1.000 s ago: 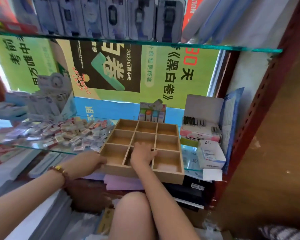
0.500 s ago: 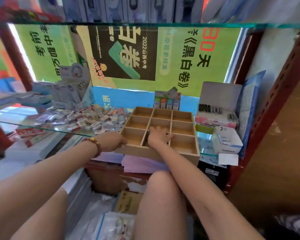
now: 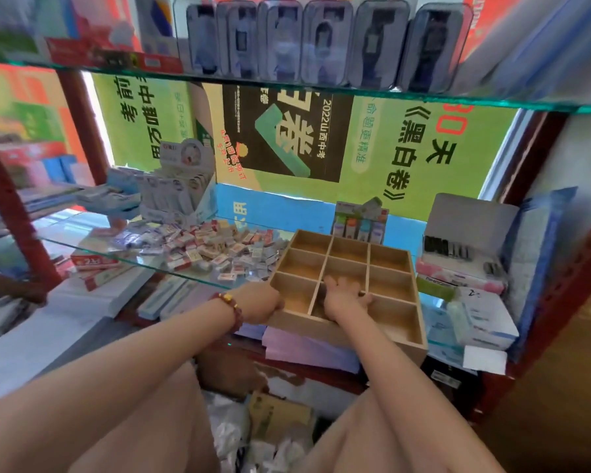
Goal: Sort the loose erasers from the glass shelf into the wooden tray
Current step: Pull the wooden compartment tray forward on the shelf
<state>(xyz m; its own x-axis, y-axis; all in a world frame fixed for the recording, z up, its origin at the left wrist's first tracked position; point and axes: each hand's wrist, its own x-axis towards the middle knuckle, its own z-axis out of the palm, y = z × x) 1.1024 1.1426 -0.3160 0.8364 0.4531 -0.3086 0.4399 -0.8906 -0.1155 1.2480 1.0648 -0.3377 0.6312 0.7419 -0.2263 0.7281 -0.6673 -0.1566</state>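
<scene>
A wooden tray [image 3: 406, 346] with nine square compartments, all bare, sits on the glass shelf [image 3: 151, 264], its front overhanging the shelf edge. A heap of small wrapped erasers [image 3: 212, 247] lies on the glass just left of the tray. My left hand [image 3: 260, 302], a bead bracelet on its wrist, grips the tray's front left corner. My right hand [image 3: 345, 297] reaches into the front middle compartment, fingers curled over the divider at the tray's centre.
Boxes of stationery [image 3: 464, 268] crowd the shelf right of the tray. A display box [image 3: 181, 189] stands behind the erasers and a small pack [image 3: 359, 223] behind the tray. Another glass shelf [image 3: 287, 87] hangs overhead. Purple paper stacks [image 3: 304, 346] lie below.
Both hands stay on the tray in the same grips. My view has shifted, showing more of the upper shelf; the tray has not clearly moved on the glass.
</scene>
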